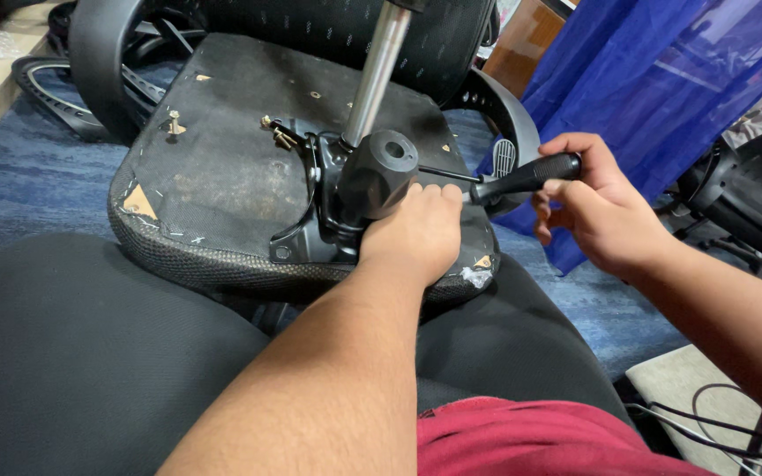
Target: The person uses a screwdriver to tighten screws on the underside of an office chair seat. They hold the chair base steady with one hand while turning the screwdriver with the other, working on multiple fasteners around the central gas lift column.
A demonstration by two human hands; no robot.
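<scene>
An upturned office chair seat (pixel 213 167) rests against my lap, its black underside facing me. A black metal mechanism plate (pixel 328 189) with a round knob (pixel 381 172) and a chrome gas cylinder (pixel 374 75) is fixed at its middle. My left hand (pixel 416 231) presses on the mechanism's near right side, fingers curled against it. My right hand (pixel 594 207) grips the black handle of a screwdriver (pixel 522 179), whose thin shaft points left toward the mechanism, just above my left fingers. Loose brass screws (pixel 277 130) stick up from the seat beside the plate.
Blue fabric (pixel 663 79) hangs at the upper right, next to another black mesh chair (pixel 756 198). A chair armrest (pixel 504 115) curves behind the seat. Black cables (pixel 716 423) lie on a beige mat at the lower right. Blue carpet (pixel 28 176) covers the floor.
</scene>
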